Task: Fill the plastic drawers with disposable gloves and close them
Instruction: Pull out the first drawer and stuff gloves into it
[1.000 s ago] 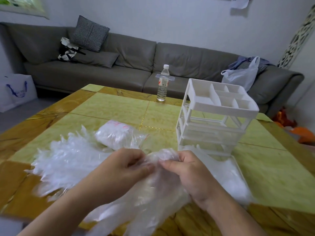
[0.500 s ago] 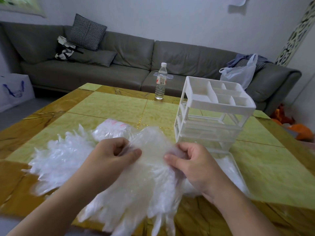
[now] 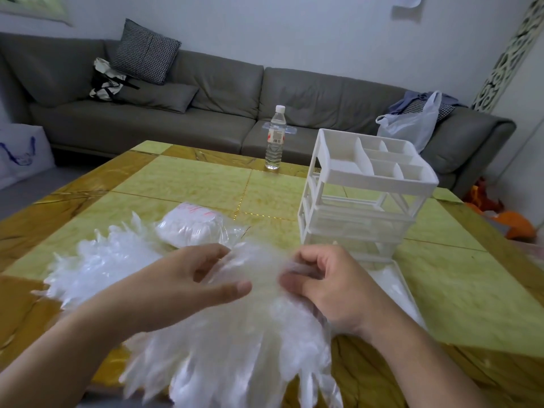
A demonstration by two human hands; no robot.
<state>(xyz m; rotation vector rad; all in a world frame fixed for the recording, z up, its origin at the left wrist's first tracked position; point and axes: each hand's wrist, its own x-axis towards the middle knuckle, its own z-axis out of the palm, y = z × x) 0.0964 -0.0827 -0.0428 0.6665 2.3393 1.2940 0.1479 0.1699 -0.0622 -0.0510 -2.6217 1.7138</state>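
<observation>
Both hands at the near table (image 3: 188,184) edge, gripping one stack of gloves (image 3: 235,343): left hand (image 3: 182,278) pinching its top edge between thumb and curled fingers, right hand (image 3: 329,284) clenched round the other corner. Glove fingers fanned toward the camera, blurred, lowest tips cut off by the frame. Loose pile (image 3: 97,266) further left; bagged pack (image 3: 194,228) behind. Drawer unit (image 3: 365,198) right of centre, bottom drawer (image 3: 394,284) pulled out, partly hidden behind the right hand, contents hard to make out.
</observation>
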